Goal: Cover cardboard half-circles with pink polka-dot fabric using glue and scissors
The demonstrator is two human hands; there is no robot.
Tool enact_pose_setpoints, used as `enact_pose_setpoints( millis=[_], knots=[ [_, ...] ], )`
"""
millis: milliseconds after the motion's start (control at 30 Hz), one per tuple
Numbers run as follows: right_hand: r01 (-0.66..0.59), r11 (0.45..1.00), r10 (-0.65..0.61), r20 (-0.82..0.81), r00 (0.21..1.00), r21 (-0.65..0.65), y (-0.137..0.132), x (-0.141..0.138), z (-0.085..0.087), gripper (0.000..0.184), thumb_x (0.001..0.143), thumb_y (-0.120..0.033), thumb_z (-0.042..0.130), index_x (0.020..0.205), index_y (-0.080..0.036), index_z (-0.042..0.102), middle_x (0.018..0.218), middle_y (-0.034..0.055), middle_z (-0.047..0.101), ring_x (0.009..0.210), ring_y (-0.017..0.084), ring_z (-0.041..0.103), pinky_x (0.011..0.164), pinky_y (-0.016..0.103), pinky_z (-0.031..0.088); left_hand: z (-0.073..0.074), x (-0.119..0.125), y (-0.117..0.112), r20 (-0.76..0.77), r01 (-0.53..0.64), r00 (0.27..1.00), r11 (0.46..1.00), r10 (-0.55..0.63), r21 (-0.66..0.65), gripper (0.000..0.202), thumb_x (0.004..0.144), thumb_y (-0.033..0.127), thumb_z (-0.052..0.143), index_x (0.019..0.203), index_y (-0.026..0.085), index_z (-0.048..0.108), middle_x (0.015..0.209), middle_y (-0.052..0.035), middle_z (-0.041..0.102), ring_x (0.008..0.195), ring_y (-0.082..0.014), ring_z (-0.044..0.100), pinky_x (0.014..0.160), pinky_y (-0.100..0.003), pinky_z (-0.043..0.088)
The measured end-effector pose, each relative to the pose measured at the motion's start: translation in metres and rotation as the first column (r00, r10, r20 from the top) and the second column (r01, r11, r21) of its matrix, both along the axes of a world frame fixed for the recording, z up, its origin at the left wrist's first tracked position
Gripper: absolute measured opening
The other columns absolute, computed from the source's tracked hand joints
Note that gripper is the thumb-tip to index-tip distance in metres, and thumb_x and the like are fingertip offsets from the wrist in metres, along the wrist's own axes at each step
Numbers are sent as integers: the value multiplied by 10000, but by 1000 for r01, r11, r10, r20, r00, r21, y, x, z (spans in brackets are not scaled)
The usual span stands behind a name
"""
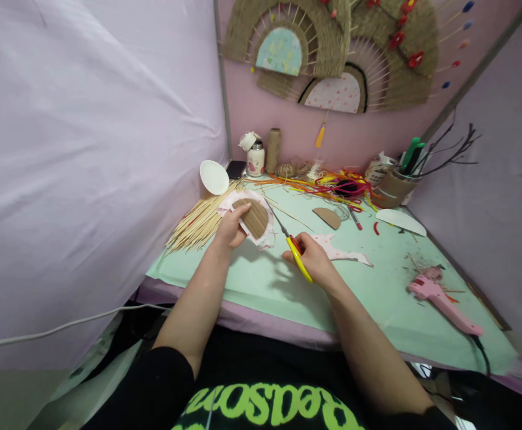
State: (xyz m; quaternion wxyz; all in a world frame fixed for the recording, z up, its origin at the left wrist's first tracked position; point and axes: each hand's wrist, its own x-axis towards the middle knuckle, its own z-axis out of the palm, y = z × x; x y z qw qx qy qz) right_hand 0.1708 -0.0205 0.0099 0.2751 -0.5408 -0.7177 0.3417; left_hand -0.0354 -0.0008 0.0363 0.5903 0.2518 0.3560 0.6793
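My left hand (230, 229) is closed on a brown cardboard half-disc (254, 217) backed with pink-dotted white fabric (261, 239), held just above the mint-green table mat (261, 286). My right hand (311, 257) grips yellow-handled scissors (293, 245). The blades point up-left and reach the fabric edge beside the cardboard. A cut scrap of the same dotted fabric (344, 251) lies on the mat just right of my right hand.
A bundle of bamboo skewers (198, 226) lies left. A pink glue gun (444, 301) rests at right. Further back are a second cardboard half-disc (328, 217), coloured wires (337, 185), a twine spool (273, 149), a jar (255, 158) and a tool cup (395, 186).
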Motion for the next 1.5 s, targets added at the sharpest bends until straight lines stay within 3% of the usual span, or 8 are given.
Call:
enact_pose_setpoints(
  millis=[667, 933, 1167, 1300, 1500],
  knots=[
    [-6, 1000, 6, -22, 1000, 5, -1, 0, 2, 383, 642, -547, 635, 719, -240, 420, 639, -50, 483, 620, 153, 429, 569, 272, 309, 0, -1, -2, -27, 82, 996, 996, -83, -36, 236, 672, 191, 710, 892, 127, 655, 852, -71, 729, 769, -197, 695, 835, -361, 539],
    [-3, 1000, 4, -30, 1000, 31, 0, 1, 0, 424, 639, -599, 638, 701, -235, 429, 618, -43, 492, 602, 150, 426, 560, 266, 299, 0, 0, -2, -29, 55, 998, 998, -56, -41, 226, 665, 189, 707, 876, 127, 655, 773, -39, 715, 710, -169, 674, 744, -314, 541],
    [8, 1000, -7, -51, 999, 23, 1, 1, -2, 431, 638, -608, 636, 687, -235, 426, 613, -41, 500, 597, 146, 426, 568, 271, 309, -2, -1, 0, -32, 64, 997, 997, -65, -48, 235, 674, 184, 707, 895, 128, 650, 798, -38, 723, 736, -173, 686, 818, -335, 534],
    [22, 1000, -22, -58, 998, -2, 2, 0, -3, 391, 657, -573, 624, 705, -236, 433, 627, -42, 507, 603, 149, 441, 566, 272, 312, -2, -10, 3, -71, 176, 981, 984, -178, -34, 208, 710, 193, 697, 901, 118, 668, 831, -59, 731, 766, -184, 692, 840, -349, 526],
    [6, 1000, -6, -28, 1000, 18, 2, -1, -2, 332, 669, -489, 593, 773, -247, 391, 659, -63, 454, 612, 147, 424, 578, 273, 325, 3, -27, 8, -158, 385, 910, 923, -383, -20, 268, 725, 212, 724, 965, 98, 686, 960, -116, 740, 861, -224, 697, 848, -366, 518]
  ],
)
